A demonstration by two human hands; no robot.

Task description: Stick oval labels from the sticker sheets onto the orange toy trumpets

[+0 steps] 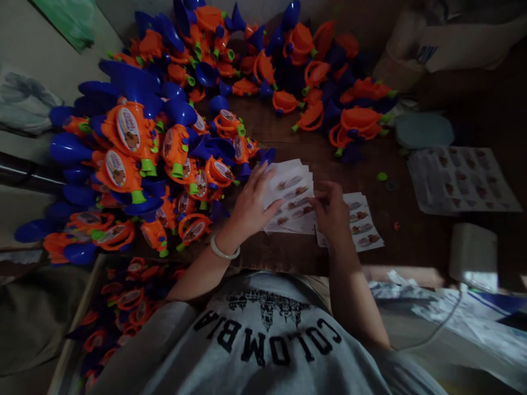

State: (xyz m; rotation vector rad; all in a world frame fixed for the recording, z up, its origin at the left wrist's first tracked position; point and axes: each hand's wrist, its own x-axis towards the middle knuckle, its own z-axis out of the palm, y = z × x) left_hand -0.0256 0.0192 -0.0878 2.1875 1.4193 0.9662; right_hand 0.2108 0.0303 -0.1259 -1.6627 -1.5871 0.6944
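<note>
Several white sticker sheets (293, 189) lie in a slightly fanned stack before me, printed with oval labels. My left hand (254, 204) rests on the stack's left side, its fingers stretched over the paper and the thumb apart from them. At the right edge, my right hand (332, 213) has thumb and forefinger pinched on a sheet; its other fingers curl inward. More sticker sheets (364, 225) lie on the table, partly hidden under my right hand. Left of my left hand are orange toy trumpets (220, 171) with blue bells, green tips and oval labels.
More toy trumpets (300, 44) are heaped along the table's back, and others fill a box (96, 274) below left. At right are plastic-covered sticker sheets (465, 178), a pale green lid-like object (424, 130), a green cap (382, 176) and a white corded device (473, 252).
</note>
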